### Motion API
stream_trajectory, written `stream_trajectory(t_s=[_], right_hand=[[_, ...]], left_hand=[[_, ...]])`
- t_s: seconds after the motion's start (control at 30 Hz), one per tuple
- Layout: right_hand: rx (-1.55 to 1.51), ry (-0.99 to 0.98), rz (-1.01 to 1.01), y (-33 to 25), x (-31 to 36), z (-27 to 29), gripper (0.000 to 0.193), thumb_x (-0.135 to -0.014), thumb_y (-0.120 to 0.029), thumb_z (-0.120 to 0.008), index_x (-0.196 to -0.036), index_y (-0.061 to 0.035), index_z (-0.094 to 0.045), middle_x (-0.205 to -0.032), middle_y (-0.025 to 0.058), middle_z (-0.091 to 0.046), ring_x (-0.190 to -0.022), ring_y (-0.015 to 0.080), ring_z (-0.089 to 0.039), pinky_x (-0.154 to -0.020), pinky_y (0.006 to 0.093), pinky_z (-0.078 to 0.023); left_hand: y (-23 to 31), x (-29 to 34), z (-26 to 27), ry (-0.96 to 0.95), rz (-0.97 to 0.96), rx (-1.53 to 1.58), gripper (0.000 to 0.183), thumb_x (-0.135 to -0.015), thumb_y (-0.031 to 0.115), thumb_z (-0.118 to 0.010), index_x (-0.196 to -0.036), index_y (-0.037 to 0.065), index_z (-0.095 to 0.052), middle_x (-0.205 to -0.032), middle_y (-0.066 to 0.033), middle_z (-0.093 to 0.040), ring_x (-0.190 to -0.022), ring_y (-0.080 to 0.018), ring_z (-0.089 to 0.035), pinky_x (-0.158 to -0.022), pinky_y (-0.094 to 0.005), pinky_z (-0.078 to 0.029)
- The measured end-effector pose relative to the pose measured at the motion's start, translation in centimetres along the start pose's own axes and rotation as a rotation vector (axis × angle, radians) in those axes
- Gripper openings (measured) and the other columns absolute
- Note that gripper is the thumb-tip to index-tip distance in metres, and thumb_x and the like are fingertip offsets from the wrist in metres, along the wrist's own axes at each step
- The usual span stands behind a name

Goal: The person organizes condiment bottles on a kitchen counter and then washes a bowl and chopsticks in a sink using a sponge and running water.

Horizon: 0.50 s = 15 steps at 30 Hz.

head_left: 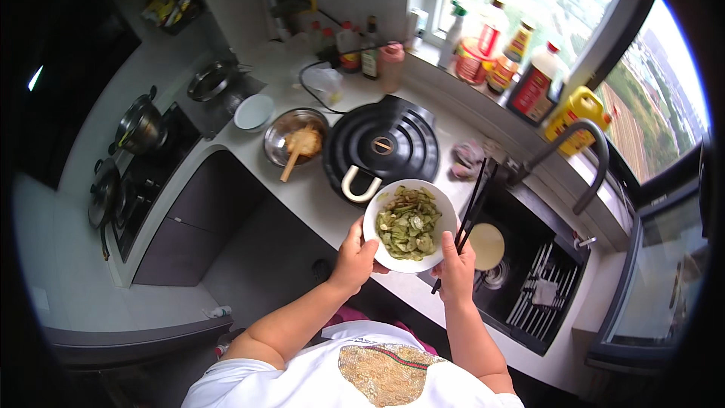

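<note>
Between both hands I hold a white bowl of sliced green vegetables, over the counter's front edge. My left hand grips its left rim, thumb on top and fingers hidden beneath. My right hand closes on the right rim and also keeps a pair of black chopsticks against the bowl, their tips pointing up and away. Just beyond the bowl sits a round black electric griddle with a cream handle, its lid down.
Left of the griddle, a steel bowl holds batter-like food and a wooden utensil. At right is a black sink with a tap and a drying rack. Bottles line the sill; a pot stands by the stove.
</note>
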State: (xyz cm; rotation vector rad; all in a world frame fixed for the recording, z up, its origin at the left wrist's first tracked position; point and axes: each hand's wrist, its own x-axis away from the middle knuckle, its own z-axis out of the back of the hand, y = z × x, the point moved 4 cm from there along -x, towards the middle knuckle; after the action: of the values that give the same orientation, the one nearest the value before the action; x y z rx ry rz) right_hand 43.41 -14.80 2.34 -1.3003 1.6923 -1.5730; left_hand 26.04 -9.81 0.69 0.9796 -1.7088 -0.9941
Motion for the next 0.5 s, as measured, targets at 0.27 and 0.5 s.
stream_trajectory(t_s=[0.27, 0.5], right_hand=[[-0.039, -0.187, -0.126, 3.4, -2.9, -21.4, 0.039, -0.095, -0.033, -0.049, -0.124, -0.0080, -0.049, -0.068, -0.0024, -0.050, -0.043, 0.0040, -0.040, -0.040, 0.0188, -0.037], [0.144, -0.289, -0.150, 9.9, -5.6, -38.7, 0.041, -0.096, -0.038, -0.044, -0.116, -0.0043, -0.053, -0.068, 0.0002, -0.049, -0.047, 0.0067, -0.042, -0.043, 0.0206, -0.038]], left_hand=[[7.5, -2.4, 19.1, 0.171, -0.085, 0.044, 0.039, -0.092, 0.010, -0.040, -0.130, 0.002, -0.033, -0.108, -0.0118, -0.056, -0.077, -0.0174, -0.065, -0.052, -0.0281, -0.058], [11.4, -5.9, 35.8, 0.352, -0.048, 0.065, 0.033, -0.092, 0.009, -0.040, -0.124, 0.006, -0.036, -0.105, -0.0118, -0.057, -0.076, -0.0197, -0.065, -0.052, -0.0306, -0.058]])
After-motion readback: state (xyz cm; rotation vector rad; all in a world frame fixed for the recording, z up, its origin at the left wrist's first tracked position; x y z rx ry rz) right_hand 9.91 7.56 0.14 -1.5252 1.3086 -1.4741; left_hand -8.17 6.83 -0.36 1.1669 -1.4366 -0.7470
